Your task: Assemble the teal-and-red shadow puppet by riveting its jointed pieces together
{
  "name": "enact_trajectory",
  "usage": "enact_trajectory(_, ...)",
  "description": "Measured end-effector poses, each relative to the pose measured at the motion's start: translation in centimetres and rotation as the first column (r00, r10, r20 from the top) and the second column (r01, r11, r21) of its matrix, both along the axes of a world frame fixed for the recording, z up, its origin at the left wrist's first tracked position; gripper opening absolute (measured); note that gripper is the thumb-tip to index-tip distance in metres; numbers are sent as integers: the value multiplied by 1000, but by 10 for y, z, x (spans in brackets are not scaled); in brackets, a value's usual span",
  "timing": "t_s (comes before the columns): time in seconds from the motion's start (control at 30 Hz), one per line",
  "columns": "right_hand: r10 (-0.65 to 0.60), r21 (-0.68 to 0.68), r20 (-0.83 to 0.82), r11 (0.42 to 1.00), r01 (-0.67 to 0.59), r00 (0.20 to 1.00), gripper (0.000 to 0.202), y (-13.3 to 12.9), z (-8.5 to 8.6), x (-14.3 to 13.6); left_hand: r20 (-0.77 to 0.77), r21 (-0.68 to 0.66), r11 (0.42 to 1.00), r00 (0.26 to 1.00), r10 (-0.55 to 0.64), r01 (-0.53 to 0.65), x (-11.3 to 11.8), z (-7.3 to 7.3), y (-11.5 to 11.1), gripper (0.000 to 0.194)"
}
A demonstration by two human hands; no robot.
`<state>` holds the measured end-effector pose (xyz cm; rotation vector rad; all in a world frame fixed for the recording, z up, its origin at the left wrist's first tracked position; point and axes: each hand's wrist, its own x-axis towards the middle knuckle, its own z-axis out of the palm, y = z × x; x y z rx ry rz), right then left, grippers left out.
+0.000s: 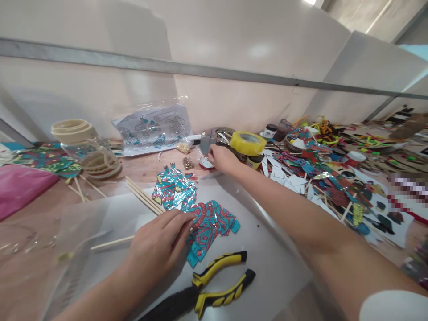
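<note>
My left hand (pixel 162 238) rests on the plastic sheet, its fingers pressed together at the left edge of a red and blue painted cutout figure (pixel 212 223). A wooden stick (pixel 112 243) sticks out to the left from beneath that hand. Farther off, my right hand (pixel 220 158) reaches to a small container with a red rim (pixel 205 164); its fingers are curled and their tips are hidden. Another blue painted figure (pixel 174 187) lies behind my left hand beside several sticks (pixel 143 195). Pliers with yellow and black handles (pixel 222 296) lie in front.
A clear jar (pixel 96 156) stands at the back left, near a pink item (pixel 26 187). Yellow tape (pixel 248 142) sits on jars beyond my right forearm. Bagged drawings (pixel 155 129) lean on the wall. Paper scraps and painted pieces (pixel 301 162) crowd the right side.
</note>
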<state>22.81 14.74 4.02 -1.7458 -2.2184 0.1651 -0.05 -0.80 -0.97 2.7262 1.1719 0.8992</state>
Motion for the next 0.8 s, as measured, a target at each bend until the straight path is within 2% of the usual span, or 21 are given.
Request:
enact_trajectory(0.1, 64, -74, -173, 994, -78, 983, 22, -45, 12, 0, 27, 39, 999, 999, 17, -18, 0, 2, -1, 18)
enact_trajectory(0.17, 116, -172, -312, 969, -176, 943, 25, -83, 12, -3, 55, 44, 999, 998, 21, -23, 0, 4, -2, 17)
enact_trajectory(0.2, 72, -277, -508, 930, -242, 858, 24, -102, 10, -5, 81, 39, 999, 996, 20, -24, 0, 6, -3, 15)
enact_trajectory(0.23, 1, -378, -633, 872, -310, 774, 23, -119, 8, -6, 107, 25, 999, 994, 20, -23, 1, 7, -3, 14)
enact_trajectory(0.3, -136, -442, -756, 828, -345, 641, 19, -146, 0, -11, 149, 16, 1000, 989, 14, -16, 1, 9, -5, 12)
enact_trajectory(0.33, -176, -454, -781, 819, -351, 599, 18, -155, -3, -14, 159, 18, 1000, 987, 12, -15, 1, 9, -5, 12)
enact_trajectory(0.43, -213, -438, -820, 832, -341, 532, 17, -168, -12, -23, 163, 41, 999, 987, 3, -10, 3, 10, -6, 15)
enact_trajectory(0.7, -190, -385, -847, 863, -327, 497, 15, -171, -29, -30, 134, 81, 997, 991, -11, 0, 7, 7, -7, 8)
enact_trajectory(0.8, -156, -365, -811, 889, -278, 564, 18, -173, -30, -29, 114, 117, 993, 993, -10, -3, 8, 7, -7, 8)
